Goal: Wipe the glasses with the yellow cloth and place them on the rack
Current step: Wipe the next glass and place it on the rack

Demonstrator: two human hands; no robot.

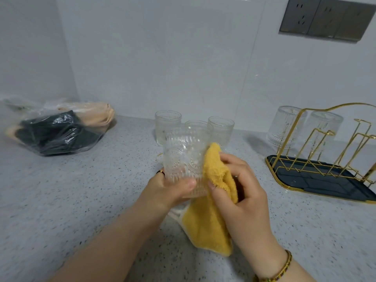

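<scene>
My left hand (168,190) grips a clear ribbed glass (184,159) from below, held above the counter. My right hand (242,188) holds the yellow cloth (211,212) and presses it against the glass's right side. Three more clear glasses (167,126) stand upright on the counter behind the held one. The gold wire rack (317,159) on a dark tray stands at the right, with two glasses (284,127) upside down on its far pegs.
A clear plastic bag (57,131) with dark and beige items lies at the left by the wall. The speckled grey counter (91,200) runs to a white tiled wall. Grey wall sockets (325,19) sit at the upper right.
</scene>
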